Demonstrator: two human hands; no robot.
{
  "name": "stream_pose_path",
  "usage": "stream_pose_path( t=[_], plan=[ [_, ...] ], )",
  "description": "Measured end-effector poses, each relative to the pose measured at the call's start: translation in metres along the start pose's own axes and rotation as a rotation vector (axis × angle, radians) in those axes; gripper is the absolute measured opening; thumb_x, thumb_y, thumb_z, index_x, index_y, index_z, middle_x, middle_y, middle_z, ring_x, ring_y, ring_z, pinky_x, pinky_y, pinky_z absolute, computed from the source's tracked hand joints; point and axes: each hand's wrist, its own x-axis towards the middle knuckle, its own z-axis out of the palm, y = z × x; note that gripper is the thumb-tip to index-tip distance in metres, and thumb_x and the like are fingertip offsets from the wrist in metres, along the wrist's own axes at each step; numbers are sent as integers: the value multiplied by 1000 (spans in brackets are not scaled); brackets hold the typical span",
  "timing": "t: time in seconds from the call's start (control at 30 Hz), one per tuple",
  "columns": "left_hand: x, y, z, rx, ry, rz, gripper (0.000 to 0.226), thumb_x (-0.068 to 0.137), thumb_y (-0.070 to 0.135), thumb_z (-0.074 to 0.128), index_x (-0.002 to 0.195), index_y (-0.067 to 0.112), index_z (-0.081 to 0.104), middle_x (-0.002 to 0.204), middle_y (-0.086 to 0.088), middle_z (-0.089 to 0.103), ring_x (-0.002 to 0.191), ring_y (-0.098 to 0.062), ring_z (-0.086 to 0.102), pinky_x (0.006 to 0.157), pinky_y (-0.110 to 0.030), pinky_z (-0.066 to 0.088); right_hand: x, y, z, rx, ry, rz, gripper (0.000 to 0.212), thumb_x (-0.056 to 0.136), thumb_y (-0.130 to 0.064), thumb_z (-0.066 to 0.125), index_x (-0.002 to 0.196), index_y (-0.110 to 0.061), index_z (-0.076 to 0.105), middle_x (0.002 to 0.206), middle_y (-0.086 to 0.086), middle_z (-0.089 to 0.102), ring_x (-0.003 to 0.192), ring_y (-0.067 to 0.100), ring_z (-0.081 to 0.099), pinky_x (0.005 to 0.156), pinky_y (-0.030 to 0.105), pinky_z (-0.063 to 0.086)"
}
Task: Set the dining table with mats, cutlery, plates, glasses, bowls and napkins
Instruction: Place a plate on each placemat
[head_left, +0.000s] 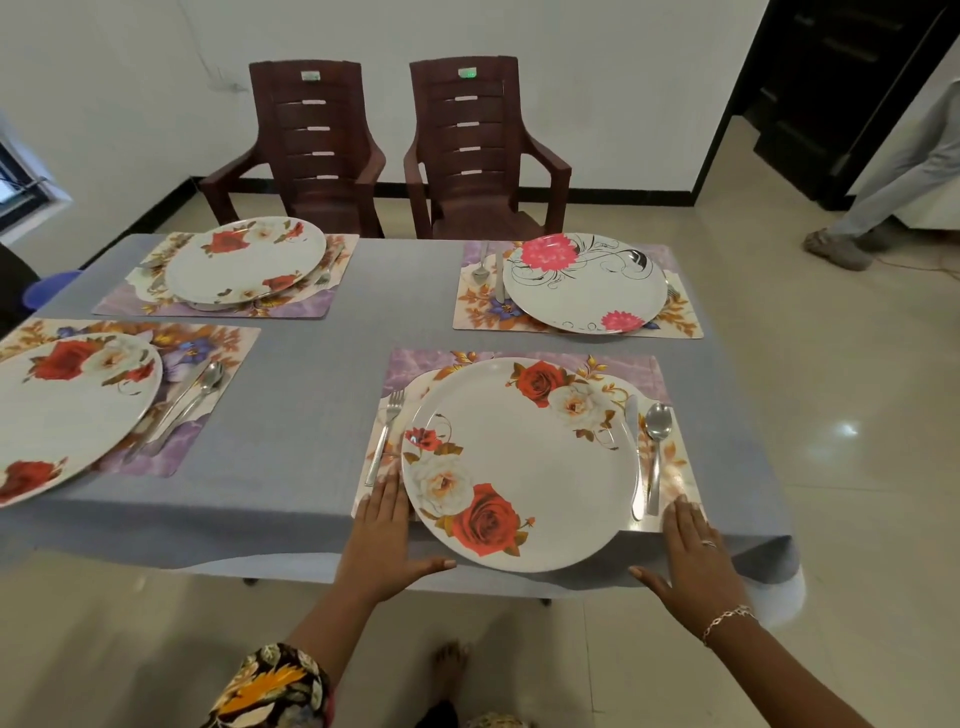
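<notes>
A white plate with red roses (524, 462) lies on the near floral mat (660, 374). A fork (385, 436) lies left of it, a knife (632, 431) and spoon (657, 447) to its right. My left hand (384, 540) lies flat, fingers straight, at the plate's left rim. My right hand (701, 556) lies flat on the mat's near right corner. Three other mats carry plates: far left (244, 260), near left (67, 410), far right (584, 283), each with cutlery beside.
A grey cloth (332, 374) covers the table. Two brown plastic chairs (311, 150) (478, 150) stand behind it by the wall. A person's legs (883, 208) are at the right on the tiled floor. A blue object (49, 288) sits at the left.
</notes>
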Motion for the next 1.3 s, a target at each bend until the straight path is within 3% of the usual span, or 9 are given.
stream_pose_path(
  t=[0.3, 0.47, 0.63, 0.77, 0.83, 0.9, 0.97, 1.17, 1.3],
  plan=[
    [-2, 2, 5, -74, 14, -16, 135, 47, 102, 9, 148, 15, -11, 157, -1, -12, 144, -16, -13, 114, -35, -7, 9, -6, 0, 108, 14, 40, 105, 83, -74, 3, 124, 9, 52, 128, 28, 52, 114, 44, 53, 90, 49, 36],
    [-1, 4, 1, -63, 2, -34, 139, 42, 102, 2, 147, 14, -15, 156, -2, -16, 138, -12, -21, 112, -34, -10, 14, -13, -3, 93, 63, 42, 104, 85, -72, 3, 119, 10, 56, 123, 29, 55, 108, 44, 57, 86, 51, 43],
    [1, -6, -4, -84, -15, -48, 140, 42, 103, 8, 148, 14, -13, 157, -3, -14, 140, -10, -18, 114, -35, -6, 22, -16, -3, 129, 177, -14, 132, 57, -87, -20, 142, 3, 25, 149, 22, 21, 139, 38, 22, 110, 40, 12],
    [-1, -5, -5, -74, -19, -46, 139, 42, 103, 6, 148, 14, -14, 155, -1, -18, 137, -9, -22, 114, -33, -8, 19, -12, -4, 104, 190, -39, 140, 38, -86, -34, 146, -5, 2, 153, 12, -5, 144, 29, 1, 110, 31, -4],
    [-1, -4, -3, -76, -13, -53, 138, 43, 102, 7, 148, 15, -15, 156, -2, -18, 137, -10, -23, 114, -34, -8, 17, -11, -2, 102, 189, -19, 132, 51, -85, -29, 145, -3, 13, 151, 13, 4, 142, 32, 14, 110, 35, 8],
    [-1, -4, -1, -81, -6, -54, 136, 45, 102, 8, 148, 15, -14, 156, -1, -18, 138, -10, -22, 114, -34, -7, 16, -9, -2, 75, 130, 10, 112, 77, -76, -12, 133, 3, 44, 140, 21, 38, 125, 38, 45, 99, 42, 33],
    [-1, -4, 0, -100, 9, -44, 135, 46, 102, 10, 148, 16, -12, 156, 0, -16, 139, -11, -20, 114, -34, -7, 13, -9, -2, 101, 18, -1, 98, 88, -66, -2, 118, 4, 59, 124, 22, 57, 109, 37, 60, 87, 39, 39],
    [-2, -3, 3, -134, 23, -46, 134, 48, 101, 14, 149, 16, -9, 155, 1, -14, 140, -12, -19, 115, -36, -6, 8, -8, 2, 40, 32, -49, 94, 91, -61, -1, 112, 4, 63, 117, 22, 62, 102, 35, 64, 84, 36, 40],
    [-2, 2, 3, -57, -17, -60, 139, 40, 103, 3, 147, 16, -14, 148, 2, -27, 136, -14, -28, 113, -37, -13, 9, -15, -1, 90, 81, 16, 96, 89, -67, 3, 116, 7, 59, 118, 26, 60, 103, 40, 62, 83, 44, 44]
  ],
)
